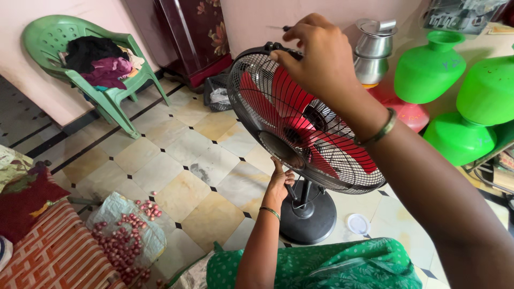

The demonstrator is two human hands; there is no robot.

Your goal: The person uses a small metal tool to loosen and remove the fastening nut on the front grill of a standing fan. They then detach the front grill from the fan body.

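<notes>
Head view: a black wire-caged pedestal fan with red blades (302, 120), judged top-heavy and best gripped by its stiff rim, is pinched at the top by the right hand (316, 59) and steadied underneath by the left hand (279, 184).

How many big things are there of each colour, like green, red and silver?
Green: 4 (plastic chair, three round plastic water pots)
Red: 1 (red-bladed pedestal fan with black wire grille, held by the left hand and right hand)
Silver: 2 (stacked steel pots)
Total: 7
</notes>
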